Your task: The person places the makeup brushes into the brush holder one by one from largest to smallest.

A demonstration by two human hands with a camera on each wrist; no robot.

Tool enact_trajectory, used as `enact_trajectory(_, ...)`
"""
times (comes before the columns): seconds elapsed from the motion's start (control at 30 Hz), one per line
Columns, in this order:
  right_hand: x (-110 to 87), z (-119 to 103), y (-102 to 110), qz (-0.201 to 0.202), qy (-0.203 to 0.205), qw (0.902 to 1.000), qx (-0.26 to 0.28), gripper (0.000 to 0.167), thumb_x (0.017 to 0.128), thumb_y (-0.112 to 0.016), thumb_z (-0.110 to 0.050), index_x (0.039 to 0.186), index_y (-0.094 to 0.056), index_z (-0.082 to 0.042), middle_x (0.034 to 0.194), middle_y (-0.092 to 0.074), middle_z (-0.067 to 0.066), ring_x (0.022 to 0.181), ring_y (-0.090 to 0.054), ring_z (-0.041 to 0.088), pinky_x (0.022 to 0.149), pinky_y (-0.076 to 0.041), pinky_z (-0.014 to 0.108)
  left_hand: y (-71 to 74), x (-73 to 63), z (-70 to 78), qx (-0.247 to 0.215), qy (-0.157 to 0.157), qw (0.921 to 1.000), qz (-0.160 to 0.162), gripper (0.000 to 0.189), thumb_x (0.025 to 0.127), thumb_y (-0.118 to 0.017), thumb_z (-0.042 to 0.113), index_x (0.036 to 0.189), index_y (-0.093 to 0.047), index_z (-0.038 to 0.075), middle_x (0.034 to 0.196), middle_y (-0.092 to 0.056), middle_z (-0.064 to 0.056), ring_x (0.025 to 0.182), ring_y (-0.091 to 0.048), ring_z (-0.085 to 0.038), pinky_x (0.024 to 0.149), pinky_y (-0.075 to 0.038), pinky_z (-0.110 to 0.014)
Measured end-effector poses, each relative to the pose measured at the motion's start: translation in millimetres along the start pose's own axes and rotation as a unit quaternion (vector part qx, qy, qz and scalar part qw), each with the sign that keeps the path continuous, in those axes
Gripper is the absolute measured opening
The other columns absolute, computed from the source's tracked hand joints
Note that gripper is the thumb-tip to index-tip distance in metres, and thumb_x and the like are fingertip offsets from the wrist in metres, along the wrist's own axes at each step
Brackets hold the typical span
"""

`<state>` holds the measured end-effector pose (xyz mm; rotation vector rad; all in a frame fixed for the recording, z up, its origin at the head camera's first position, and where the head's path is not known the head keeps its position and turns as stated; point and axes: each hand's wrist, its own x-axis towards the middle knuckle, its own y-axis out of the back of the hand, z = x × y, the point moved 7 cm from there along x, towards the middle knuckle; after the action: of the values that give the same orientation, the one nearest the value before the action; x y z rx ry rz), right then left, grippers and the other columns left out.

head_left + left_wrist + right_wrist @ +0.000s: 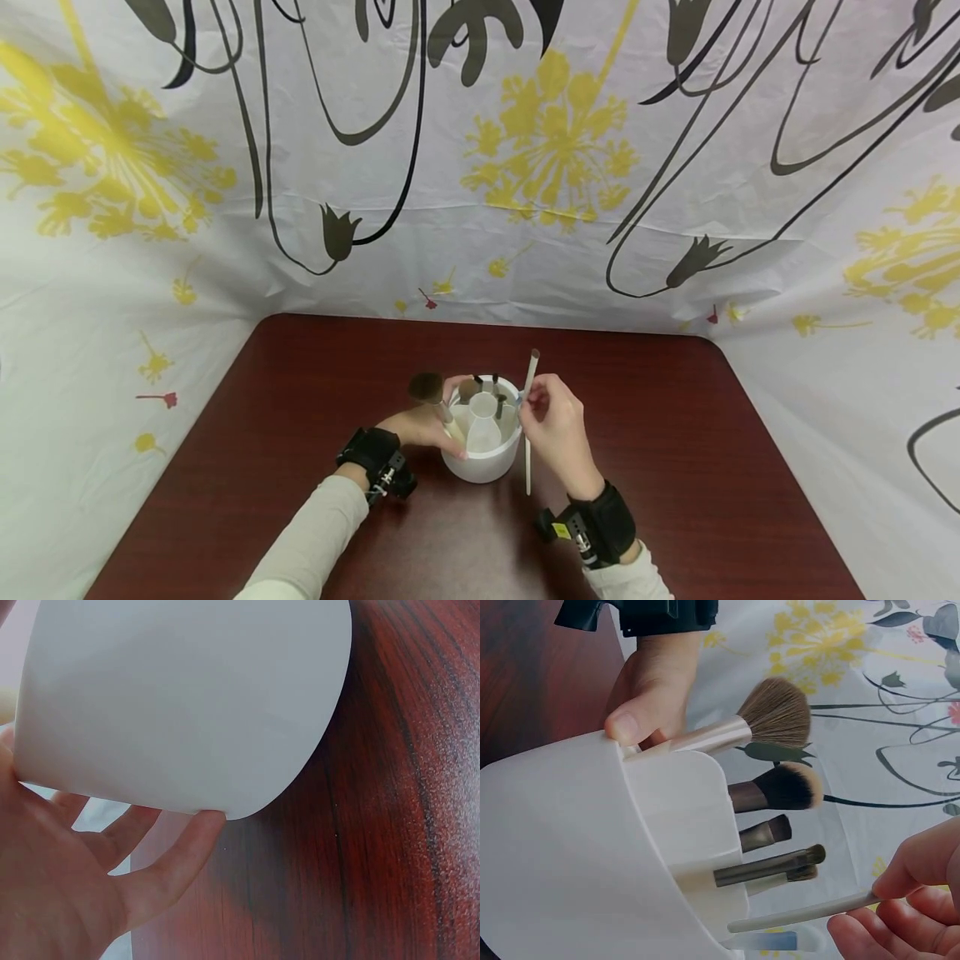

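Note:
A round white brush holder (480, 468) with inner compartments stands on the table, its smooth wall (180, 697) filling much of the left wrist view. My left hand (426, 427) grips it from the left, thumb at the rim and fingers around the side. In my right hand (553, 421) is a slim makeup brush (528, 467), pinched between thumb and fingers, bristles up. Its pale handle (802, 912) points down beside the holder's right rim. Inside the holder are a large fluffy brush (778, 712), a black-and-tan brush (789, 786) and several smaller brushes.
The dark red wooden table (360, 358) has rounded far corners. A white sheet (420, 275) with yellow and grey flower prints hangs behind and along both sides. A bluish, clear-tipped piece (769, 941) shows at the holder's rim. Both wrists wear black camera straps (611, 525).

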<state>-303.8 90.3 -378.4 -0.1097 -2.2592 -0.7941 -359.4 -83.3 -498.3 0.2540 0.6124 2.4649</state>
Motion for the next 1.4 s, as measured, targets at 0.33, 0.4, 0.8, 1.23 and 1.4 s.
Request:
enact_trajectory(0.33,-3.7,3,-12,-0.032,-0.022,0.9992,0.006,0.023,0.071,-0.064,0.012,0.088,-0.053,0.000,0.075,-0.054,0.007,0.065,-0.054,0.012,0.054,-0.047,0.023,-0.5,-1.6,0.2,-0.009,0.003,0.9999,0.005,0.109,0.056,-0.086,0.017,0.140,-0.017,0.016,0.143,-0.021,-0.013,0.132,-0.020,-0.028,0.104,-0.020,-0.049)
enact_trajectory(0.4,-5.0,4,-14,-0.036,-0.027,0.9990,0.005,0.023,0.071,-0.064,0.012,0.087,-0.053,0.000,0.075,-0.055,0.007,0.065,-0.054,0.012,0.054,-0.047,0.023,-0.4,-1.9,0.2,-0.011,0.003,0.9999,0.005,0.110,0.056,-0.086,0.017,0.141,-0.017,0.016,0.143,-0.022,-0.013,0.132,-0.020,-0.028,0.104,-0.020,-0.049)
enact_trajectory(0.8,-14.7,12,-27,-0.062,-0.057,0.9965,0.001,0.022,0.071,-0.064,0.011,0.087,-0.055,0.000,0.074,-0.055,0.006,0.065,-0.056,0.013,0.055,-0.049,0.022,0.0,-1.9,0.4,-0.001,0.005,1.0000,0.005,0.108,0.056,-0.086,0.020,0.140,-0.018,0.017,0.143,-0.023,-0.012,0.130,-0.022,-0.027,0.103,-0.022,-0.048)
enact_trajectory(1.23,-18.4,13,-30,-0.052,-0.042,0.9977,0.005,0.021,0.069,-0.064,0.012,0.084,-0.056,0.000,0.072,-0.056,0.006,0.062,-0.055,0.012,0.053,-0.047,0.021,2.9,-6.1,14.2,-0.002,0.011,0.9999,0.005,0.108,0.057,-0.086,0.016,0.140,-0.018,0.013,0.143,-0.023,-0.015,0.130,-0.022,-0.028,0.103,-0.022,-0.048)
enact_trajectory(1.4,-18.5,14,-28,-0.051,-0.049,0.9974,0.009,0.019,0.069,-0.063,0.012,0.083,-0.057,0.001,0.072,-0.057,0.006,0.062,-0.056,0.012,0.053,-0.048,0.021,2.8,-5.4,14.5,-0.003,0.012,0.9999,0.007,0.108,0.056,-0.086,0.014,0.140,-0.018,0.013,0.143,-0.023,-0.015,0.131,-0.021,-0.029,0.104,-0.021,-0.047)
